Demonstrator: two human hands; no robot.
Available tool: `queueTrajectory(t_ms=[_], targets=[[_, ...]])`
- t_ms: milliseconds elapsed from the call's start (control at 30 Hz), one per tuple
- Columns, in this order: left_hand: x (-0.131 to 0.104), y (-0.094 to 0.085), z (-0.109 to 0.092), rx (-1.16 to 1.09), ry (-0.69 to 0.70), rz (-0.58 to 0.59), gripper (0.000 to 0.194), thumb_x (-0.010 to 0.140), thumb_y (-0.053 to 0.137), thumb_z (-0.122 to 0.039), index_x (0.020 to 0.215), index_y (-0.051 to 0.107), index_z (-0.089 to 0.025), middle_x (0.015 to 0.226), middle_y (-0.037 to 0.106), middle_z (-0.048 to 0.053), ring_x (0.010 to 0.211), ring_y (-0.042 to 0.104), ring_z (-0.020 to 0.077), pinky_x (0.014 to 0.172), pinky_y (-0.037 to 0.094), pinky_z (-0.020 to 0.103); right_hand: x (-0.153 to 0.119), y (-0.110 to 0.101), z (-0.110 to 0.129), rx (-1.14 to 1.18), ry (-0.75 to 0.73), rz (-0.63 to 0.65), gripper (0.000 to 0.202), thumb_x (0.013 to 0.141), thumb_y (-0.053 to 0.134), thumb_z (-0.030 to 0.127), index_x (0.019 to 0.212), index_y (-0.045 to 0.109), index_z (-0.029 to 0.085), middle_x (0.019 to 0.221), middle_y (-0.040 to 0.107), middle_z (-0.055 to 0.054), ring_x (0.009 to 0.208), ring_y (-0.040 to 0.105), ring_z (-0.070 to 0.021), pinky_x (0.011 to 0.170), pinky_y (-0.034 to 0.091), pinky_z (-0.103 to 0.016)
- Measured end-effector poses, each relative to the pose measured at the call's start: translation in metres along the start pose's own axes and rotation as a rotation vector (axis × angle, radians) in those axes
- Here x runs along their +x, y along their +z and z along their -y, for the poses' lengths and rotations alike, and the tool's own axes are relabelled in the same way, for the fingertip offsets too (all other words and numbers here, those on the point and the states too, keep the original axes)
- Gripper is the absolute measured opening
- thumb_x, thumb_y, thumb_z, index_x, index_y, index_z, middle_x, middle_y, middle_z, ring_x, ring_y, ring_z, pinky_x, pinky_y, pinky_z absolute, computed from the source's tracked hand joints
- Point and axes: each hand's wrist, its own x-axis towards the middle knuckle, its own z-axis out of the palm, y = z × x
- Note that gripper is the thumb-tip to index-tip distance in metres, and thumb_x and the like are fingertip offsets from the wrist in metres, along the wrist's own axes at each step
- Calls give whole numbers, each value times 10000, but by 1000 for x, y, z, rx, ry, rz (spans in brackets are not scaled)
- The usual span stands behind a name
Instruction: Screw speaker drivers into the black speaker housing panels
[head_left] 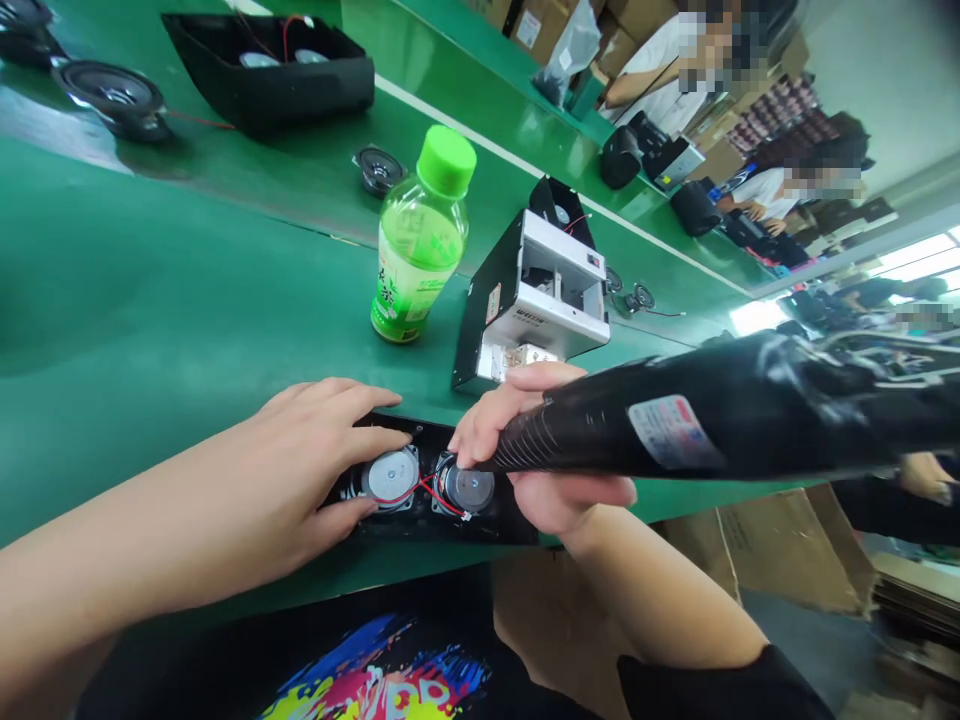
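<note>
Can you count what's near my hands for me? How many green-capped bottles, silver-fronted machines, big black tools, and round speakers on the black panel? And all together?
Green-capped bottle: 1
Silver-fronted machine: 1
Black tool in your right hand: 1
Round speakers: 2
Total: 5

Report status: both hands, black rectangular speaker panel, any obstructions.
Right hand gripping black cylindrical tool. Left hand over left end of black rectangular panel, two round silver speakers on it. Right hand partly hides panel; clear plastic green-capped bottle beyond.

Lit by bright windows [926, 262], with boxes [616, 48] piled beyond the far edge of a long green table [187, 285].
</note>
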Motion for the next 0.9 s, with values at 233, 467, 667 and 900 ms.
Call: queueTrajectory(t_ms=[233,467,667,900], targets=[[-3,14,5,76,43,-125,517,1003,831,-312,1487,902,-478,1673,877,36,1494,846,398,1196,729,608,31,-18,81,37,-102,-351,549,1033,973,892,1246,956,387,702,766,70,519,654,-186,536,635,-346],[-11,18,10,123,39,-86,512,1098,726,-343,1558,882,-506,1732,838,25,1493,847,374,1221,738,579,75,-31,67,-114,-265,-445,779,871,896,1127,957,873,353,583,726,70,432,619,-175,418,493,-322],[-14,21,10,89,41,-151,483,1101,743,-371,1549,870,-500,1715,838,21,1484,849,377,1217,726,595,77,-28,50,-101,-214,-478,860,905,805,1172,1155,900,355,568,677,92,410,554,-166,410,460,-328],[-5,17,13,20,-4,-105,407,1098,817,-591,1482,903,-490,1666,874,42,1445,859,402,1170,719,622,42,-33,76,-79,-115,-442,688,1038,865,1008,1239,911,351,630,699,73,467,609,-165,447,520,-311]])
